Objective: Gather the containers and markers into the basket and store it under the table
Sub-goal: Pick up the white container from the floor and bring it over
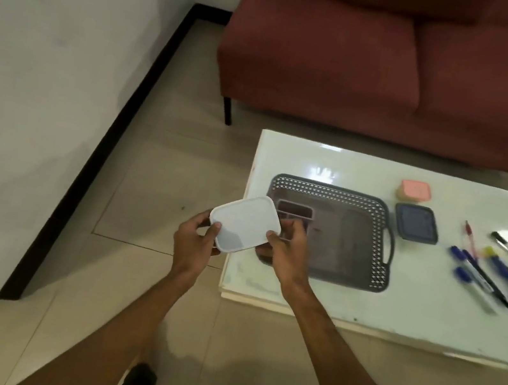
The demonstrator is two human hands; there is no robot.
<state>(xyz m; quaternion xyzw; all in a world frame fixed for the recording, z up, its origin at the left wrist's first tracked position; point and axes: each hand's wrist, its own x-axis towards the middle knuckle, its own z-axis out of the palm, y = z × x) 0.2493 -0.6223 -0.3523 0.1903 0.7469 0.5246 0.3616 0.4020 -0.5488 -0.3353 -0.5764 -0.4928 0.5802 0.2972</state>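
Note:
Both hands hold a white lidded container in the air just off the table's left end. My left hand grips its left side and my right hand its right side. Behind it, a grey perforated basket lies on the white table, with a small dark divided container inside, partly hidden by the white one. To the basket's right sit a pink container and a dark blue container. Several markers and pens lie scattered further right.
A maroon sofa stands behind the table. Tiled floor stretches to the left, bounded by a white wall with a black skirting strip.

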